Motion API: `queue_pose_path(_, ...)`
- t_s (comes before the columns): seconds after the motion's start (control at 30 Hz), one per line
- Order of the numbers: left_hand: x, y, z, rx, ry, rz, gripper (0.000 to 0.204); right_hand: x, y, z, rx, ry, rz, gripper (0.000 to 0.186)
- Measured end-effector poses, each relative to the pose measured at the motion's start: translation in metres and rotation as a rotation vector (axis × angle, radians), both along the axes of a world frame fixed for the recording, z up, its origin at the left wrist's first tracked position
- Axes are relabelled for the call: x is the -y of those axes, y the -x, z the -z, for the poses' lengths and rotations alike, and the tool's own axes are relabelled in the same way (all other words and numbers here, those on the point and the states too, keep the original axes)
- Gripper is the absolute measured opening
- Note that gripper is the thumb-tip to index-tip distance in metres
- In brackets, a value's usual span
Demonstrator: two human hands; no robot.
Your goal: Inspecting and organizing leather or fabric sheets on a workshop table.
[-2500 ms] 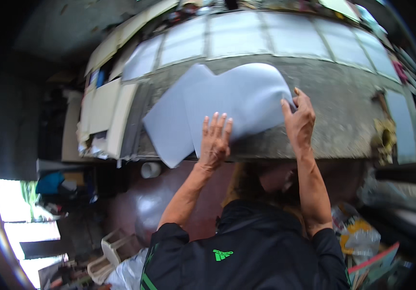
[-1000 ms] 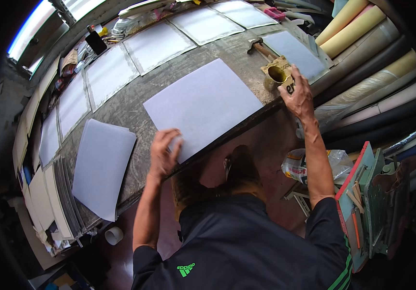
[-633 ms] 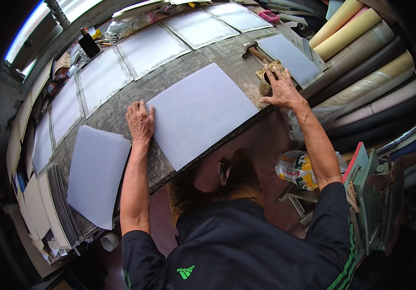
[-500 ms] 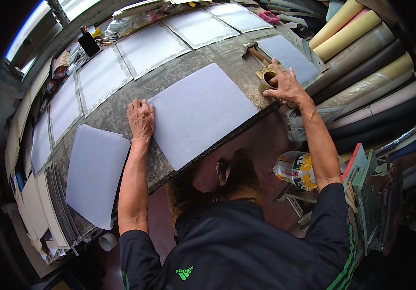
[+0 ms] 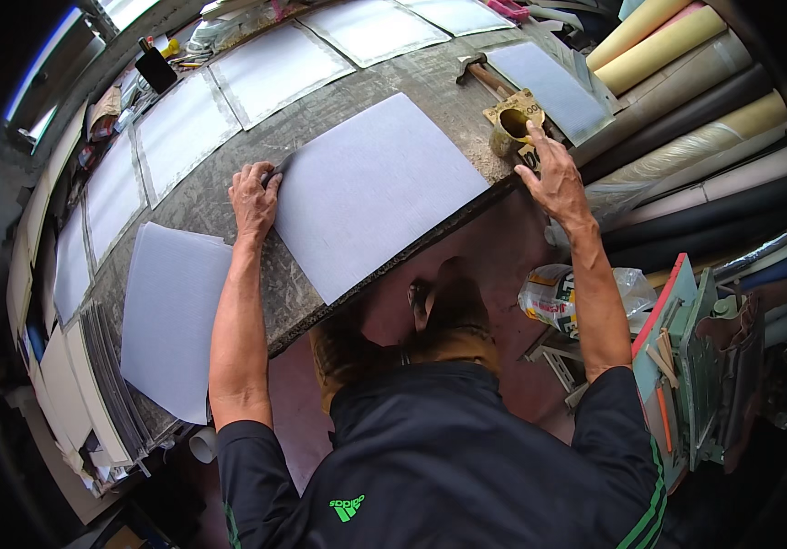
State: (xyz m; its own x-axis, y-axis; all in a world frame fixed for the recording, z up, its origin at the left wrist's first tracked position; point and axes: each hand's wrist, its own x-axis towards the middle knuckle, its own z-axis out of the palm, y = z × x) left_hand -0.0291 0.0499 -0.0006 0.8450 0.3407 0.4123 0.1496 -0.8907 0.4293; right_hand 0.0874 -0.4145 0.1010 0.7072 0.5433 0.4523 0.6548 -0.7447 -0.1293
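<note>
Centre sheet: flat on the table in front of you, near edge along the table's front edge; placing appears done, and no coating can be made out on it.
Left hand: at the sheet's left corner, your fingers curled together; a dark patch shows at the fingertips, and you cannot tell from this view whether they pinch something.
Right hand: beside the sheet's right end, fingers extended, thumb well apart from the index finger; the index fingertip is at the cup's rim, contact uncertain, and you do not have the cup enclosed.
Cup: upright, mouth toward you, dark yellowish inside; contents cannot be told.
Printed card: around the cup's base, under or just behind it.
Left stack: several sheets, overlapping, one end past the table edge; judged not yet spread out, so this portion remains.
Far row: pale sheets side by side with darker borders; judged the laid-out portion.
Hammer: beyond the cup, handle toward the card.
Rolls: stacked at your right, apart from the work.
</note>
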Motion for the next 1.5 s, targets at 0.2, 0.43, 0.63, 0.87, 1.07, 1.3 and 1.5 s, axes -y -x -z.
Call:
queue_pose_path(0.2,-0.01,0.01,0.003,-0.01,0.007,-0.008,0.02,-0.021,0.075,-0.024,-1.107,-0.659,-0.35,0.049)
queue_pose_path(0.43,-0.003,0.0,-0.001,-0.027,0.025,0.016,0.021,-0.038,0.069,0.08,-0.903,-1.133,0.06,0.026)
queue_pose_path(0.63,-0.009,0.004,0.003,-0.024,0.108,0.029,0.023,-0.045,0.067,0.103,-0.865,-1.161,0.113,0.027)
queue_pose_path(0.87,-0.005,0.005,-0.003,-0.02,0.088,0.015,0.024,-0.052,0.071,0.11,-0.682,-1.026,0.105,0.029)
queue_pose_path(1.07,-0.005,0.003,-0.001,0.012,0.099,0.018,0.025,-0.08,0.113,0.106,-0.494,-0.727,0.106,0.026)
queue_pose_path(1.3,-0.007,0.003,0.0,0.027,0.138,0.015,0.025,-0.116,0.159,0.112,-0.256,-0.495,-0.109,0.033)
queue_pose_path(1.5,-0.005,0.002,-0.001,0.049,0.134,0.02,0.023,-0.141,0.188,0.108,-0.182,-0.392,-0.226,0.035)
